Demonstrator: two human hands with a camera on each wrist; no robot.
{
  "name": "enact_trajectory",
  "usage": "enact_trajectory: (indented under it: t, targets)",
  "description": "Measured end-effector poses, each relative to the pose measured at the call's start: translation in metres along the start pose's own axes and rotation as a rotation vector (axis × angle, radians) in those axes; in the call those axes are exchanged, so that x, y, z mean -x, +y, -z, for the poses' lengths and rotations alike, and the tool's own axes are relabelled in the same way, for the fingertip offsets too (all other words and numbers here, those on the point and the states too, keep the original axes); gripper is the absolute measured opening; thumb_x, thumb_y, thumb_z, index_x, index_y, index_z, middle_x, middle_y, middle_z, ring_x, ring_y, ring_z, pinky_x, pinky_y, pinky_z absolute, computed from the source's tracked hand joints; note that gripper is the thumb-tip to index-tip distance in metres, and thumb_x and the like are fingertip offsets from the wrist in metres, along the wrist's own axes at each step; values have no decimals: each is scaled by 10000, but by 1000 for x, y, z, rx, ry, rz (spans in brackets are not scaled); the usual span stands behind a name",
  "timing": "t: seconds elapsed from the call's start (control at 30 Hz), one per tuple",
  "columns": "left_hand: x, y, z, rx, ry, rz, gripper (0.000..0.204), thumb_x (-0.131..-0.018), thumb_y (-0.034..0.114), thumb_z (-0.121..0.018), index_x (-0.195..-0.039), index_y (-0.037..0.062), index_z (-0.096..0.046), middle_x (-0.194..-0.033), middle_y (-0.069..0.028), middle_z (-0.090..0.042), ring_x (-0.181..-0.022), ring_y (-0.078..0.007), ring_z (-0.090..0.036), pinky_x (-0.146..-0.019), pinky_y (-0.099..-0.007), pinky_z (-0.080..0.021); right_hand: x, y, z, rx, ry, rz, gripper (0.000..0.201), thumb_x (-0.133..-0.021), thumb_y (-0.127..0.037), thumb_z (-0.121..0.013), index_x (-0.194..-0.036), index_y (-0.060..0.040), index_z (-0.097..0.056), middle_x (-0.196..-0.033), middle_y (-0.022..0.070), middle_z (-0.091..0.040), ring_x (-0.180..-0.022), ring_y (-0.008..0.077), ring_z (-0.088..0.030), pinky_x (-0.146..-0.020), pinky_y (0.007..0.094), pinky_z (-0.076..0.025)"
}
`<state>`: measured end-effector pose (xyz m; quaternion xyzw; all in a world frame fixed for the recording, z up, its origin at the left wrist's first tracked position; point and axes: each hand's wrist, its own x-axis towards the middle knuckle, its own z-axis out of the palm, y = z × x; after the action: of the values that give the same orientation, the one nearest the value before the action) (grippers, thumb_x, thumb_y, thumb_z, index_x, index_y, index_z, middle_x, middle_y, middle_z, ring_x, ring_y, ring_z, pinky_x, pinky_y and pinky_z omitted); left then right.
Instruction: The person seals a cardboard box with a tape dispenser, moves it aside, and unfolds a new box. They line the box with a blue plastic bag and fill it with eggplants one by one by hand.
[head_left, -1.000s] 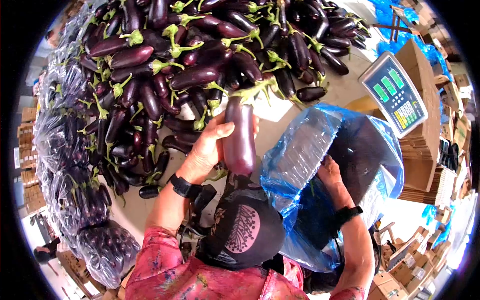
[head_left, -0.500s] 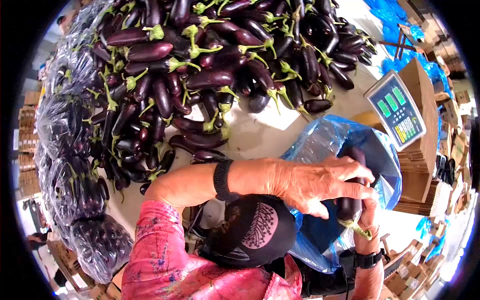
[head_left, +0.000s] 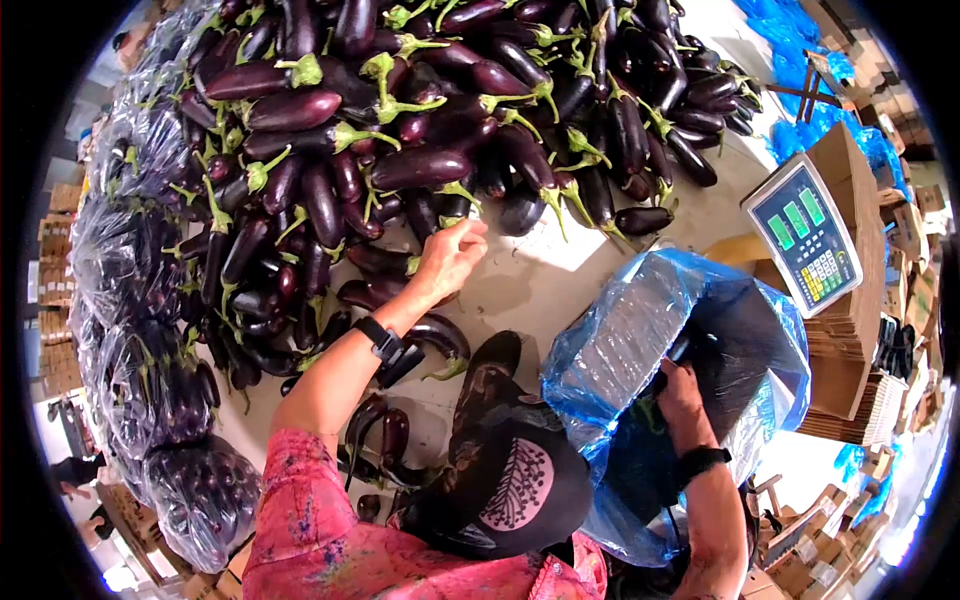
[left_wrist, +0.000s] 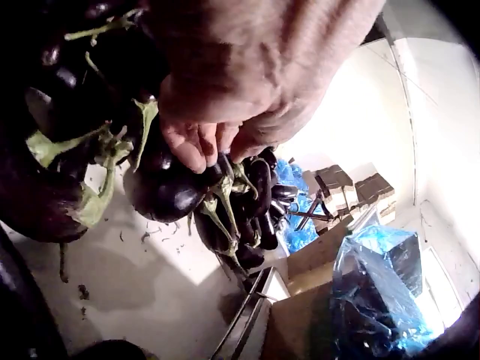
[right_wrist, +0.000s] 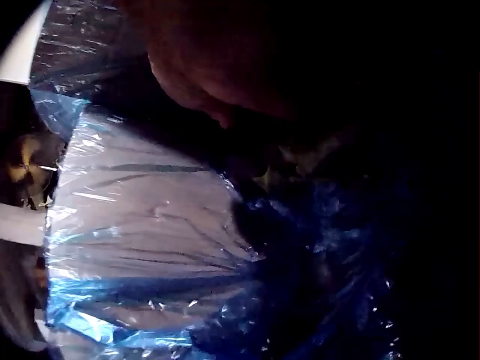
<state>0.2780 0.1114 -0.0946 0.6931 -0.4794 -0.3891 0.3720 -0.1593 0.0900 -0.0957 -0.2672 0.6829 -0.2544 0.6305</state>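
Observation:
My left hand (head_left: 452,262) reaches to the near edge of a heap of dark purple eggplants (head_left: 420,168), fingers bent downward. In the left wrist view its fingertips are right over a round glossy eggplant (left_wrist: 166,196); I cannot tell whether they grip it. My right hand (head_left: 683,392) is down inside an open blue plastic bag (head_left: 610,350), fingers curled at a dark eggplant (head_left: 682,349) that mostly disappears into shadow. The right wrist view is very dark, with the hand (right_wrist: 214,67) over a dim green stem (right_wrist: 304,156) beside the bag wall.
A scale display (head_left: 803,235) stands behind the bag, beside stacked flat cardboard (head_left: 850,350). Filled clear bags of eggplants (head_left: 200,495) line the left side. Several loose eggplants (head_left: 396,432) lie near the capped head (head_left: 500,485). More blue plastic (head_left: 790,45) is at the back right.
The left hand took an eggplant across to the bag, where both hands met over it, then swung back to the heap. The right hand has lowered into the bag with that eggplant.

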Motion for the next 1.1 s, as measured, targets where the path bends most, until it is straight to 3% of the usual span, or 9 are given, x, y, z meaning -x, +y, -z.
enact_trajectory:
  t: [0.13, 0.2, 0.33, 0.47, 0.6, 0.73, 0.87, 1.0, 1.1]
  targets:
    - [-70, -14, -48, 53, 187, 48, 649, -813, 338, -734, -1292, -46, -521, -959, -182, -717, -883, -291, -697, -813, -370, -535, -1, 9, 2, -7, 31, -28, 508, -893, -184, -678, -1319, 13, -482, -1162, 137, -614, -980, 263, -604, -843, 389, -503]
    - [-110, -8, -67, 13, 226, 152, 1011, -702, 548, -785, -1360, -124, -412, -1195, -293, -619, -1090, -389, -626, -915, -391, -510, -1, 21, -3, 307, 208, 66, 577, -923, -281, -633, -1331, 87, -456, -1217, 198, -599, -1096, 330, -577, -957, 410, -456]
    - [-174, -13, -101, -165, 355, 374, 900, -680, 532, -830, -1236, -79, -474, -1129, -253, -635, -1061, -321, -632, -932, -411, -487, -17, 38, 2, 793, 251, 183, 570, -925, -315, -612, -1316, 76, -476, -1257, 245, -582, -1170, 381, -546, -1002, 418, -434]
    - [-169, -15, -103, 621, 417, 543, 566, -748, 262, -832, -1189, 35, -557, -1013, -84, -672, -857, -174, -636, -769, -326, -504, -23, 31, 3, 904, 220, 194, 567, -927, -350, -591, -1301, 65, -497, -1297, 292, -565, -1244, 432, -516, -1048, 427, -412]
    - [-101, -5, -55, 1167, -327, 223, 507, -845, 150, -699, -1314, 51, -533, -1145, -83, -651, -1021, -204, -622, -930, -370, -498, -28, 36, -3, 900, 278, 240, 548, -916, -355, -633, -1263, 56, -529, -1286, 280, -582, -1224, 420, -540, -1035, 425, -424]
    - [-36, 52, -28, 1229, -470, 133, 632, -768, 178, -729, -1334, 6, -505, -1222, -129, -638, -1072, -239, -635, -992, -397, -490, -19, 20, -9, 861, 264, 76, 493, -913, -388, -639, -1196, 13, -596, -1214, 266, -625, -1203, 403, -561, -1013, 433, -436]
    - [-12, 89, -13, 1191, -519, 99, 700, -707, 179, -715, -1332, -45, -494, -1246, -184, -622, -1096, -272, -636, -994, -405, -496, -22, 32, 0, 815, 236, 459, 445, -881, -312, -653, -1192, 3, -600, -1154, 245, -653, -1116, 445, -599, -955, 468, -483]
    - [2, 118, -4, 1131, -581, 96, 787, -641, 227, -711, -1330, -79, -483, -1226, -226, -618, -1085, -320, -642, -976, -424, -514, 1, -12, -3, 906, 266, 220, 461, -845, -252, -699, -1193, 17, -560, -1137, 272, -641, -1130, 392, -598, -929, 438, -478]
    - [8, 132, -5, 1157, -653, 76, 806, -640, 218, -712, -1352, -67, -464, -1212, -236, -617, -1063, -337, -651, -935, -438, -542, 11, -19, 11, 868, 152, 532, 460, -873, -271, -684, -1172, 58, -569, -1024, 268, -682, -974, 403, -666, -849, 444, -530]
